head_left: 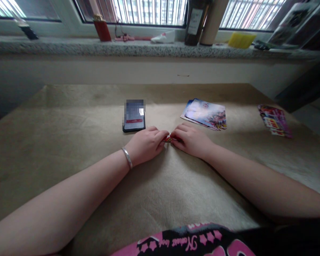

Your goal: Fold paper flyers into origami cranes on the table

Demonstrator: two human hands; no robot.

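My left hand (146, 144) and my right hand (192, 139) meet at the middle of a beige cloth-covered table (69, 142). Both have their fingers curled, pinching between them a small red and yellow thing (168, 139), mostly hidden by the fingertips. It may be a small packet or stack of cards; I cannot make out which. A silver bangle (127, 157) sits on my left wrist. Just beyond my left hand lies a dark phone (134, 115) with its screen lit. A fanned pile of colourful cards (205, 113) lies just beyond my right hand.
A pink and red printed packet (275, 121) lies at the far right of the table. Behind it runs a stone windowsill (69, 46) bearing a red cup (102, 30), a dark bottle (195, 21), a yellow item (241, 40) and other clutter.
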